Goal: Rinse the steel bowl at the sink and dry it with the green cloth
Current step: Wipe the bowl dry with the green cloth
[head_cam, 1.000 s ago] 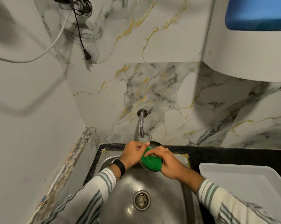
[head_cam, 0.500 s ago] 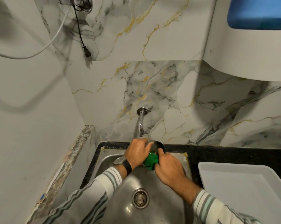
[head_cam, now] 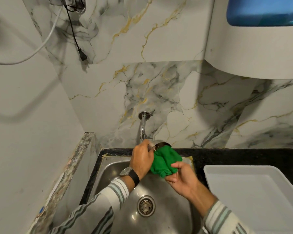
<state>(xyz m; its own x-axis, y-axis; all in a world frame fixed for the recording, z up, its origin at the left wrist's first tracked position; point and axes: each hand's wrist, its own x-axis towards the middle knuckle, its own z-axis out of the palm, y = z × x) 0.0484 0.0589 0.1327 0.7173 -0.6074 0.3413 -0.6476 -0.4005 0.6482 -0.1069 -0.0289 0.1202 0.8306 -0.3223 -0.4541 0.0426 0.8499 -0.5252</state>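
Note:
Over the steel sink (head_cam: 112, 168), my left hand (head_cam: 142, 159) grips the rim of the small steel bowl (head_cam: 160, 144), which is tilted below the tap (head_cam: 143, 127). A bunched green cloth (head_cam: 164, 162) hangs out of the bowl's mouth and covers most of it. My right hand (head_cam: 181, 177) pinches the cloth's lower end, fingers curled around it. No water runs from the tap.
A white plastic tray (head_cam: 253, 196) lies on the black counter (head_cam: 226, 156) right of the sink. The drain (head_cam: 145, 206) sits in the basin's middle. A stone ledge (head_cam: 70, 168) runs along the left wall. A black plug (head_cam: 82, 55) dangles above.
My right hand has drawn back toward me, pulling the green cloth partly out of the bowl. The left hand has kept hold of the bowl under the tap.

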